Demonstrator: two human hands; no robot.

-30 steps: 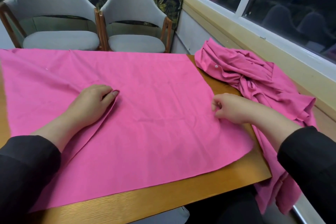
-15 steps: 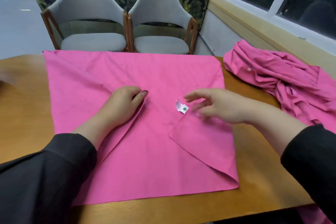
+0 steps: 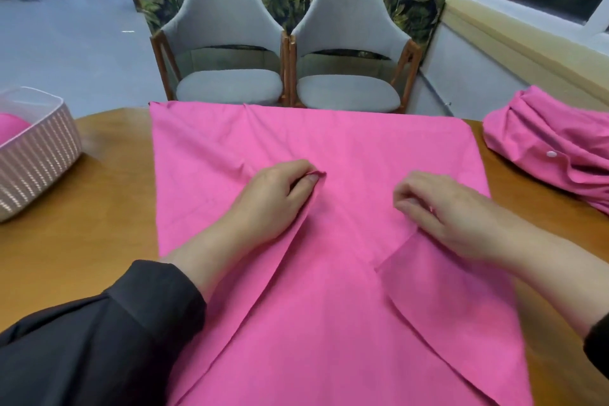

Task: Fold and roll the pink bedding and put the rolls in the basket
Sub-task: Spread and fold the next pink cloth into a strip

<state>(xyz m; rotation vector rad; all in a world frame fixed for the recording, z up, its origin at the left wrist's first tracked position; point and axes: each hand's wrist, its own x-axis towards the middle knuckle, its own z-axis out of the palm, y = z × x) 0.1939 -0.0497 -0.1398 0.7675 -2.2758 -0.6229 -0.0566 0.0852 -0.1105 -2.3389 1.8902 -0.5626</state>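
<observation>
Head view. A pink sheet (image 3: 346, 155) lies spread on the wooden surface (image 3: 82, 241), reaching from its far edge toward the near edge, with both near corners folded diagonally inward so two flaps meet toward the middle. The left hand (image 3: 276, 198) rests on the left flap, its grip pinching that flap's tip between thumb and curled fingers. The right hand (image 3: 441, 208) sits on the right flap with fingers curled down over the flap's point; whether its grip actually pinches the cloth or only presses on it, I cannot tell.

The relation that matters: the two flap tips lie well apart, with the sheet's centre line between the hands, running from near edge to far edge. Each hand is directly on its own flap, so neither needs to reach; the likely next step is to flatten the flaps or draw them together before rolling along that axis.

The basket (image 3: 39, 161) stands at the left edge of the surface, nearer the left hand, with something pink (image 3: 11, 128) already inside. A bundled heap of pink bedding (image 3: 553, 155) waits at the right edge. Two grey chairs (image 3: 283, 43) stand beyond the far edge.
</observation>
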